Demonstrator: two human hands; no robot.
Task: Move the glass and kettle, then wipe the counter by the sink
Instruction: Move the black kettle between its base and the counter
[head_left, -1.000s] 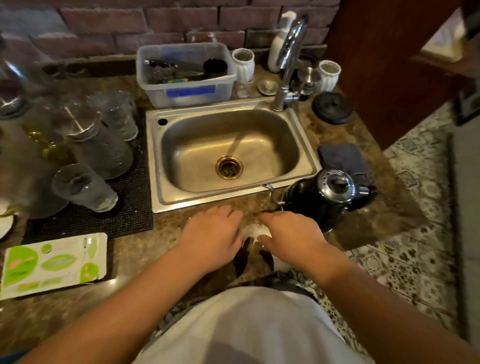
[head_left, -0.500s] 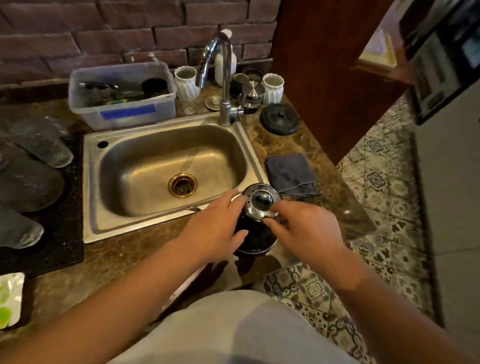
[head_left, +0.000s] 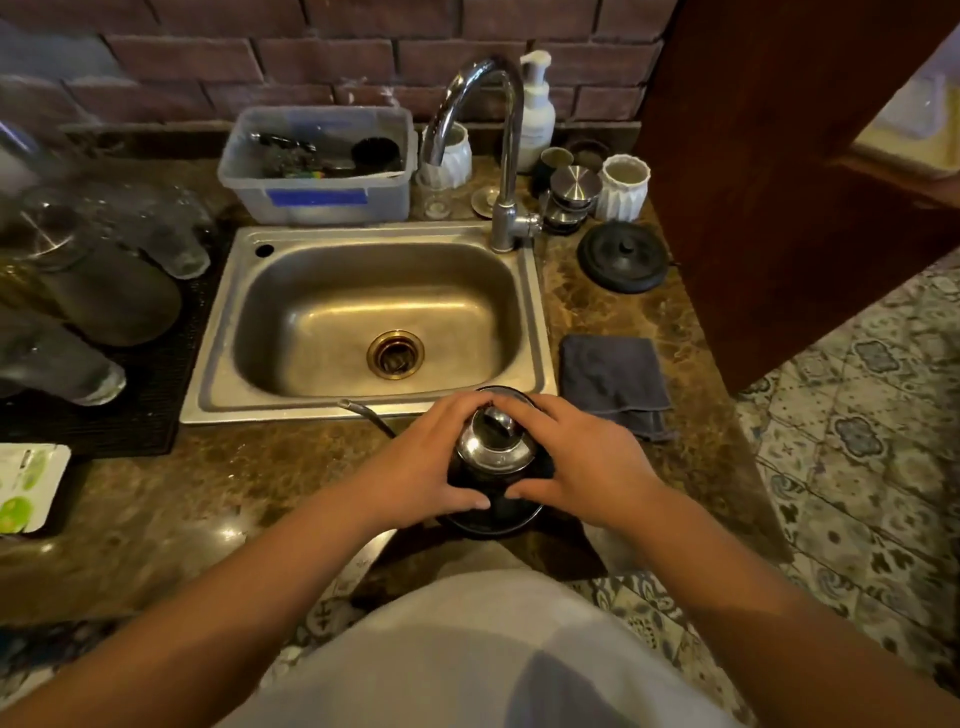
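A black kettle (head_left: 493, 457) with a shiny metal lid stands on the brown stone counter (head_left: 208, 499) in front of the steel sink (head_left: 374, 322). Its thin spout points left toward the sink's front rim. My left hand (head_left: 426, 457) wraps its left side and my right hand (head_left: 582, 457) its right side, thumbs nearly meeting in front. A folded grey cloth (head_left: 613, 384) lies on the counter right of the sink. Several clear glasses (head_left: 62, 364) lie on a black mat at the left.
A plastic tub (head_left: 322, 166) of utensils, white cups and a soap pump (head_left: 535, 109) stand behind the sink by the tap (head_left: 498, 150). A round black lid (head_left: 623, 257) lies at back right. A wipes packet (head_left: 26, 488) lies at the left edge. A wooden panel rises at right.
Both hands left the white wad at the counter edge and closed around the kettle, which now sits left of where it stood, in front of the sink. My view shifted right.
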